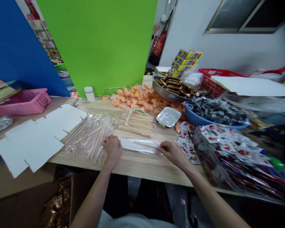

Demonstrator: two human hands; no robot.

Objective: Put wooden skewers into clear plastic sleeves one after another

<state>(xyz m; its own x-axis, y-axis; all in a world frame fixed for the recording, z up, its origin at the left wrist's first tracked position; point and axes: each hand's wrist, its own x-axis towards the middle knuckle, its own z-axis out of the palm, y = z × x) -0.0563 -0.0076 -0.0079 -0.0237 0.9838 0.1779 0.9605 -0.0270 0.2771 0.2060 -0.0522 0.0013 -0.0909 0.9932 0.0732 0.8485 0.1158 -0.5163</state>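
My right hand pinches the end of a thin wooden stick that lies along a stack of long clear plastic bags. Whether the stick is inside the top bag or on it, I cannot tell. My left hand has its fingers curled on the bags' left end, fingertips partly hidden. Beside it lies a spread pile of bagged sticks. Behind the hands, a bundle of bare wooden sticks rests on plastic.
Orange wrapped pieces and a foil tray lie behind. To the right are a metal bowl, a blue basin of black packets and small white sachets. Flat white card boxes and a pink basket lie left.
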